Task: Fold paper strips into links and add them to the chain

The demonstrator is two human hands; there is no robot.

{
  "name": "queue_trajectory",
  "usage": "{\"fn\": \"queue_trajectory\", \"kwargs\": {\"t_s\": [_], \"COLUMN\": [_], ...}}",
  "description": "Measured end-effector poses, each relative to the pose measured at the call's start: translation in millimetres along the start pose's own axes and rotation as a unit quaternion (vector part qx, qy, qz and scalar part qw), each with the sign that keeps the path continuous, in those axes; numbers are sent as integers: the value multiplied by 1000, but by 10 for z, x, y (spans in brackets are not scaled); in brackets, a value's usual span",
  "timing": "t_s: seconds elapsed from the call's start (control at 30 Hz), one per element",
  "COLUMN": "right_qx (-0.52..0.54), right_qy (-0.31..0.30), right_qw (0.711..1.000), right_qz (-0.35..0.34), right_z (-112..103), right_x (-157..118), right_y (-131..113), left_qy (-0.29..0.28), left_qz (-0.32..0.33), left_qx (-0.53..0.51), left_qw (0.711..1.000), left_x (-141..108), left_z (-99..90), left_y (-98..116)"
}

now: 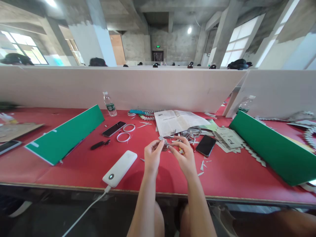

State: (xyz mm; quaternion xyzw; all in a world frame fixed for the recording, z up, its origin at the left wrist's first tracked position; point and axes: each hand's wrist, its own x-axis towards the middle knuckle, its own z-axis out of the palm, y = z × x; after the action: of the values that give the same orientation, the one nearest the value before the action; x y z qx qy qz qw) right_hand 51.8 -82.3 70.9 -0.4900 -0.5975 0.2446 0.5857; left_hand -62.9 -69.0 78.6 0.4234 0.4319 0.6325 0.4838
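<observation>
Both hands are raised over the red table [98, 171], close together. My left hand [152, 154] is closed, thumb and fingers pinching a small folded piece of grey printed paper [165, 142]. At the right end of that piece, my right hand [184, 154] holds it between thumb and forefinger, its other fingers curved. An open newspaper sheet [177, 121] lies just beyond the hands. Paper strips and cut scraps [202, 165] are scattered behind and to the right of my right hand.
A white power bank [120, 168] with a cable lies front left. Two phones [114, 129] [206, 145], white rings [123, 137], a black-handled tool [100, 144] and a bottle [110, 104] are around. Green boards [66, 136] [274, 148] flank the place; a pale partition [138, 87] stands behind.
</observation>
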Motion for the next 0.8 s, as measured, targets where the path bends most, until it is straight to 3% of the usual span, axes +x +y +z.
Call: {"fn": "queue_trajectory", "kwargs": {"t_s": [0.53,0.8], "right_qx": [42,63], "right_qy": [11,13], "right_qw": [999,998], "right_qz": [16,24], "right_z": [71,74], "right_x": [-24,-22], "right_y": [-21,-62], "left_qy": [-39,-53], "left_qz": [-40,-8], "left_qx": [-63,-53], "left_qw": [996,997], "left_x": [-14,7], "left_z": [-25,-29], "left_y": [3,-41]}}
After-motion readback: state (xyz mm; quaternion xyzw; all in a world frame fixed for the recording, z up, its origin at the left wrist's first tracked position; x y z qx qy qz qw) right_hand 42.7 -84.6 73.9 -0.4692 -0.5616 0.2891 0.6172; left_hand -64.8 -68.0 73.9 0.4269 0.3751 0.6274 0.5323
